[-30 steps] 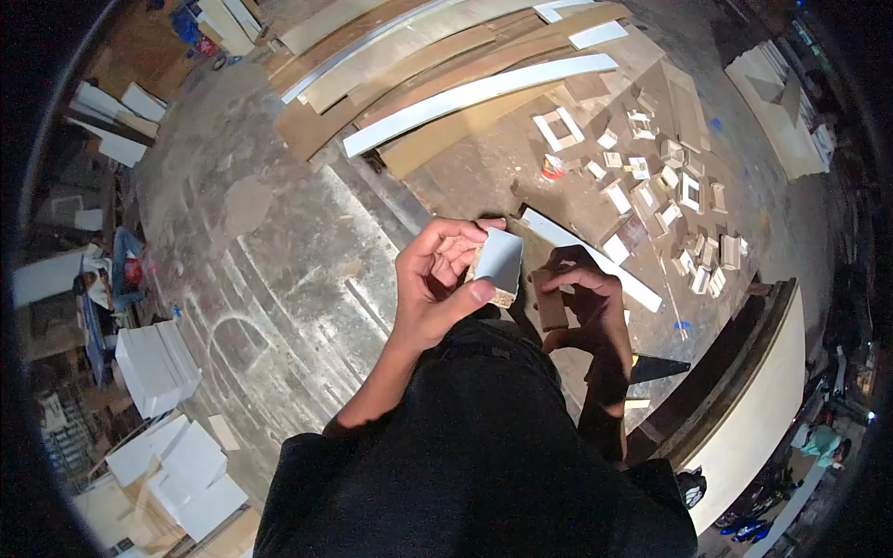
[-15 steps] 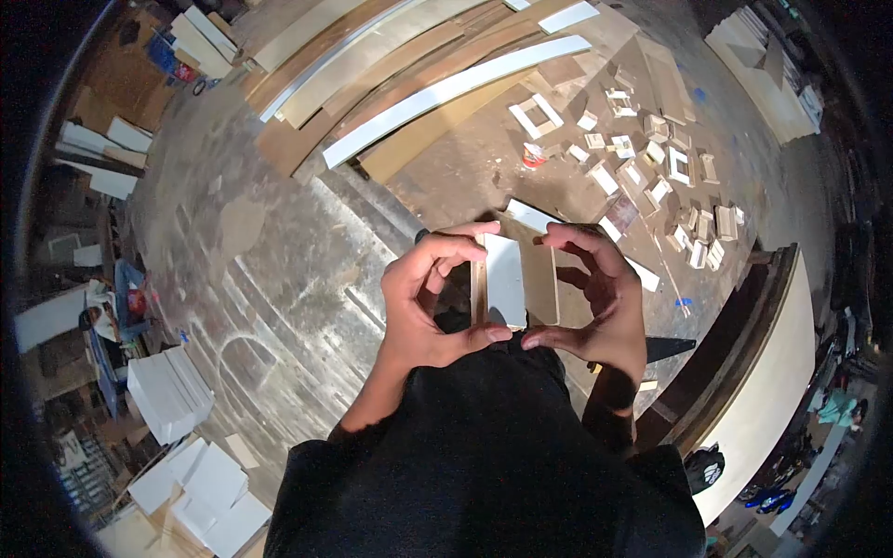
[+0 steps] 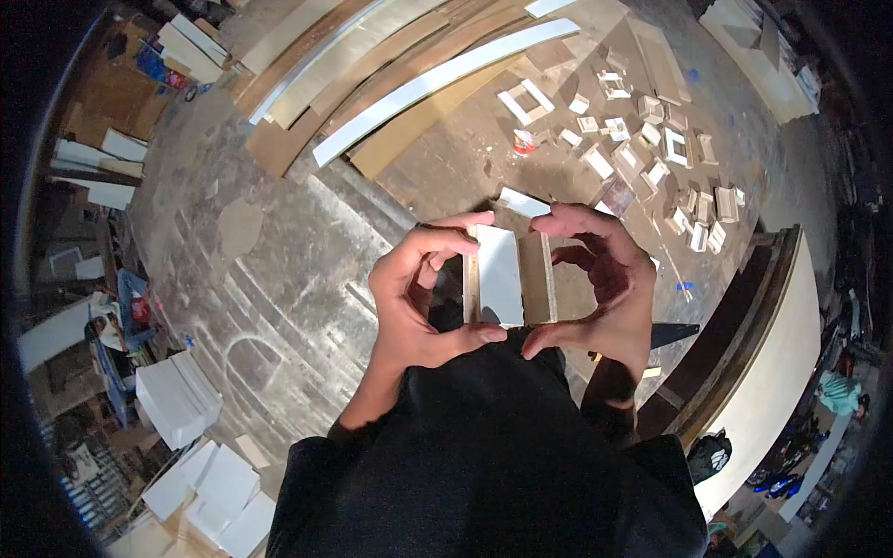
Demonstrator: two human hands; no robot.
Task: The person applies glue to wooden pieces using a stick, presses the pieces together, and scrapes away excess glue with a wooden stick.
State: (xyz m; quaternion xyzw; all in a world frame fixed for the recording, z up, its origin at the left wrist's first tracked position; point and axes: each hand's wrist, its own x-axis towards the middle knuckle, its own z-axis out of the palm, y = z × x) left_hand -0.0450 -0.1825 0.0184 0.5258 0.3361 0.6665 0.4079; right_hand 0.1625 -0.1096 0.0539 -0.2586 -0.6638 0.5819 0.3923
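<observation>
Between my hands is a small wooden block assembly with a white face [image 3: 500, 279] and bare brown side pieces. My left hand [image 3: 409, 293] grips its left part, fingers at the upper end and thumb along the lower end. A brown board side [image 3: 539, 279] forms the right part. Around that side curves my right hand [image 3: 609, 288], its fingertips at the upper corner and its thumb by the lower corner. Palm contact is hidden on both hands. Just beyond the assembly, a white strip [image 3: 524, 202] lies on the floor.
Several small wooden frames and blocks [image 3: 651, 167] lie scattered at the upper right. Long boards [image 3: 446, 84] are stacked at the top. A white-topped bench [image 3: 763, 372] stands at the right. White panels [image 3: 177, 395] are piled at the lower left.
The assembly has shifted slightly left and turned, showing more of its right side piece. My right thumb has moved a little down and away from my left thumb.
</observation>
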